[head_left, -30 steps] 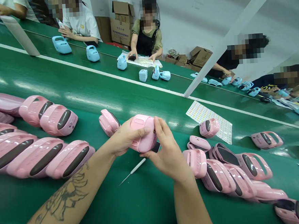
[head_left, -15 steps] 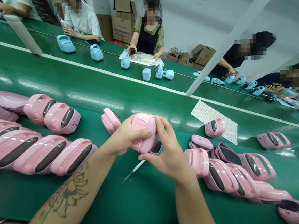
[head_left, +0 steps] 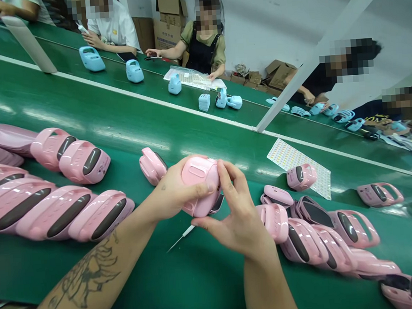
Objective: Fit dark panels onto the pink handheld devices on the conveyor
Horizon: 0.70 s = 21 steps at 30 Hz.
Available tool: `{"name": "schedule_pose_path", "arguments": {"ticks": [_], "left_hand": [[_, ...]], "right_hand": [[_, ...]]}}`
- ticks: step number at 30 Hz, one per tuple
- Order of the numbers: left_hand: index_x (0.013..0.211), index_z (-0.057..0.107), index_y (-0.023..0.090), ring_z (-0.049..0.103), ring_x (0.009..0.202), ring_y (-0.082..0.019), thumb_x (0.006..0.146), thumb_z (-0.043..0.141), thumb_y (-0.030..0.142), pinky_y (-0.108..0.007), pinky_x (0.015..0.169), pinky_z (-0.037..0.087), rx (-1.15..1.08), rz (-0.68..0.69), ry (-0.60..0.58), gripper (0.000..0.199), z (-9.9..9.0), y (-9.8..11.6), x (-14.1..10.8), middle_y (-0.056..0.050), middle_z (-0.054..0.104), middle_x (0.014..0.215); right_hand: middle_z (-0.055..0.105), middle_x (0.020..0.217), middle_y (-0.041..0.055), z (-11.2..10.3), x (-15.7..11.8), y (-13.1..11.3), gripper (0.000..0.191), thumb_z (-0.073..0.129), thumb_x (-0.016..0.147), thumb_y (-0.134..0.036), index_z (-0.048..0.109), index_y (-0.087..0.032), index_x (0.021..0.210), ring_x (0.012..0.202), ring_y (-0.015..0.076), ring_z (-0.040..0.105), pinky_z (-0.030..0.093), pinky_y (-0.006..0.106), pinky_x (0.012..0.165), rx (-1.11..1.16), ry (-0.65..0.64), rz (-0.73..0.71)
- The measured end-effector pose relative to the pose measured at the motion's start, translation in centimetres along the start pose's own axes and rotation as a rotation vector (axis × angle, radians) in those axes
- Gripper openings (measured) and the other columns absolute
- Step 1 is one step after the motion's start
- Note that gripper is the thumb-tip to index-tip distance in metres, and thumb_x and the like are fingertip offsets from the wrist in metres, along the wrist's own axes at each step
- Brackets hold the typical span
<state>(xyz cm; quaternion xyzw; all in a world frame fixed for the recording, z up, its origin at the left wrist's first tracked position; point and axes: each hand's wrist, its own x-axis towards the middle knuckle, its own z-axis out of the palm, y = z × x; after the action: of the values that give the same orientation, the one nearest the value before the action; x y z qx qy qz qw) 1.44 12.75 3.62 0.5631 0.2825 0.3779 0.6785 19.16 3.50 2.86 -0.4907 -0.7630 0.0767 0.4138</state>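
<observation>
A rounded pink plastic casing (head_left: 197, 171) is held up above the green worktop. My left hand (head_left: 175, 187) is closed around its left side, thumb lying across the front. At its right side my right hand (head_left: 236, 211) grips the casing, with fingertips at the upper edge and the thumb at the bottom. Partly hidden behind the casing and my fingers is a dark-windowed piece (head_left: 218, 202). Below, a thin pointed tool with a white handle (head_left: 188, 231) lies on the worktop. Just beyond my left hand stands another pink casing (head_left: 152, 166).
Rows of pink casings with dark windows (head_left: 54, 207) lie at left, and more pink casings (head_left: 307, 241) at right. A sticker sheet (head_left: 280, 156) lies on the green belt (head_left: 118, 109). A slanted white post (head_left: 283, 95) rises beyond. Co-workers sit opposite among light-blue casings (head_left: 91, 59).
The pink casing in my hands has shifted very slightly. Opposite, a co-worker's arm has swung out to the side with a dark object. The sticker sheet and blue casings have drifted slightly right.
</observation>
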Motion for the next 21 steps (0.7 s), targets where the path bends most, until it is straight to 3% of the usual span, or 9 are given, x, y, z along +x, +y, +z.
{"name": "schedule_pose_path", "arguments": {"ticks": [8, 12, 17, 21], "left_hand": [[0.136, 0.064, 0.012, 0.070, 0.119, -0.038, 0.065, 0.098, 0.053, -0.046, 0.097, 0.058, 0.033, -0.030, 0.071, 0.088, 0.52, 0.54, -0.11, -0.017, 0.077, 0.127], [0.140, 0.062, 0.011, 0.069, 0.119, -0.039, 0.069, 0.095, 0.056, -0.048, 0.098, 0.056, 0.053, -0.069, 0.096, 0.090, 0.76, 0.21, -0.04, -0.019, 0.074, 0.130], [0.129, 0.068, 0.012, 0.071, 0.108, -0.034, 0.071, 0.094, 0.057, -0.043, 0.090, 0.057, 0.020, -0.041, 0.085, 0.078, 0.78, 0.00, 0.25, -0.016, 0.076, 0.119], [0.136, 0.066, 0.014, 0.072, 0.115, -0.036, 0.070, 0.097, 0.055, -0.044, 0.093, 0.059, 0.033, 0.007, 0.120, 0.084, 0.14, -0.31, 0.31, -0.017, 0.076, 0.127]], "right_hand": [[0.040, 0.165, 0.0189, 0.25, -0.03, 0.10, 0.124, 0.094, 0.082, -0.046, 0.015, -0.032, 0.176, 0.157, 0.0410, 0.045, 0.045, 0.064, 0.128, 0.003, 0.015, -0.004], [0.041, 0.165, 0.0183, 0.49, 0.04, 0.18, 0.121, 0.094, 0.083, -0.042, 0.016, -0.032, 0.176, 0.158, 0.0404, 0.044, 0.044, 0.063, 0.129, 0.002, 0.007, 0.020], [0.043, 0.165, 0.0182, 0.66, 0.29, 0.27, 0.119, 0.093, 0.083, -0.042, 0.018, -0.031, 0.175, 0.158, 0.0390, 0.046, 0.045, 0.061, 0.130, 0.014, 0.016, 0.029], [0.038, 0.173, 0.0154, 0.89, 0.36, 0.45, 0.119, 0.093, 0.083, -0.044, 0.018, -0.035, 0.175, 0.164, 0.0369, 0.037, 0.040, 0.060, 0.132, 0.076, -0.006, 0.044]]}}
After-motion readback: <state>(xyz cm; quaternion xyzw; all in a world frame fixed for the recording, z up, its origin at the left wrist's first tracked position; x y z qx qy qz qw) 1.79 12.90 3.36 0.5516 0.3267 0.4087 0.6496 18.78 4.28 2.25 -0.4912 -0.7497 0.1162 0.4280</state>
